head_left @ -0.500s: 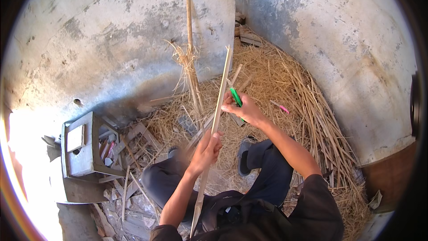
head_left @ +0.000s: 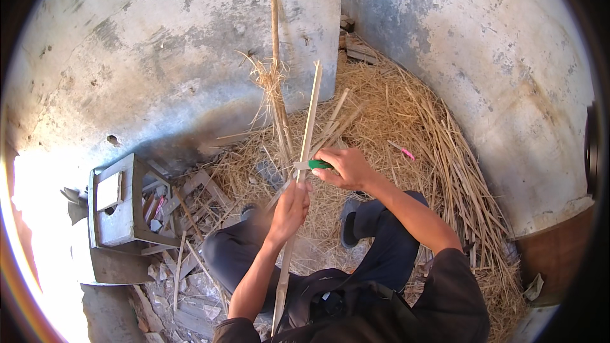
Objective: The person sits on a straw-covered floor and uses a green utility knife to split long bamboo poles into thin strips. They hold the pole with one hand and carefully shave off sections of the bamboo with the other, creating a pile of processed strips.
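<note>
A long pale strip (head_left: 310, 111) ran upward before the seated person (head_left: 387, 317). The left hand (head_left: 290, 213) had its fingers clamped around the strip; just beyond, the fingers of the right hand (head_left: 346, 167) were closed on a green-handled knife (head_left: 319, 164), its blade (head_left: 301, 166) lying across the strip. A slip toward the left hand, from a snag or loose grip, could have cut it; too steep an edge could have split the strip. Farther lay straw (head_left: 387, 105).
</note>
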Demonstrator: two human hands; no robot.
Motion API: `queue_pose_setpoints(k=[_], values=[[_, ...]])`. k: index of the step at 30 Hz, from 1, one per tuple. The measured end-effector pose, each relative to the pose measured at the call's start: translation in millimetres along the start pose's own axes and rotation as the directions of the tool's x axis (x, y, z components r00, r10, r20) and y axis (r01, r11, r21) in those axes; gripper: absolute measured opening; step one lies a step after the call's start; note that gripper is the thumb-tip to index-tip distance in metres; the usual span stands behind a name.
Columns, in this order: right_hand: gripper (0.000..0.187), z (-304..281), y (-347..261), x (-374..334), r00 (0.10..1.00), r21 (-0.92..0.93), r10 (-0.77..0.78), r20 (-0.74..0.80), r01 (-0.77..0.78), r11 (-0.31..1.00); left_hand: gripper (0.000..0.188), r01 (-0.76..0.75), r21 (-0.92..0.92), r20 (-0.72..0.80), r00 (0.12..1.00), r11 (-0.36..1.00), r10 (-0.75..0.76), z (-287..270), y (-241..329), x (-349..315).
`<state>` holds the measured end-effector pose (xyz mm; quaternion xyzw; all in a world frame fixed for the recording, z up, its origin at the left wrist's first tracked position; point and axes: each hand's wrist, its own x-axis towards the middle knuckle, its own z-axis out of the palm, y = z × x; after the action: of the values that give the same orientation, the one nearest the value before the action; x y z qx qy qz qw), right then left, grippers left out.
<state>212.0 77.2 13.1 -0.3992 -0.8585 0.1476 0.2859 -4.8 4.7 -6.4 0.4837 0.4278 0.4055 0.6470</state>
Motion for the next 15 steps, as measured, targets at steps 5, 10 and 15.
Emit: queue_pose_setpoints(k=[5, 10, 15], values=[[0.029, 4.3, -1.7, 0.4, 0.996, -0.018, -0.029, -0.080, 0.028, 0.999, 0.030, -0.026, 0.026, -0.034, 0.999, 0.999, 0.027, -3.5, -9.6, 2.9], [0.029, 6.6, -0.2, 1.0, 0.998, -0.031, 0.018, -0.066, -0.020, 0.999, 0.030, 0.019, 0.021, -0.068, 0.998, 1.000, -0.018, -2.3, -8.2, 2.7], [0.030, 2.5, -1.8, 0.4, 0.996, -0.005, 0.067, -0.052, -0.068, 0.998, 0.031, 0.000, 0.095, -0.084, 0.996, 0.995, 0.008, -2.9, -10.8, 4.2]])
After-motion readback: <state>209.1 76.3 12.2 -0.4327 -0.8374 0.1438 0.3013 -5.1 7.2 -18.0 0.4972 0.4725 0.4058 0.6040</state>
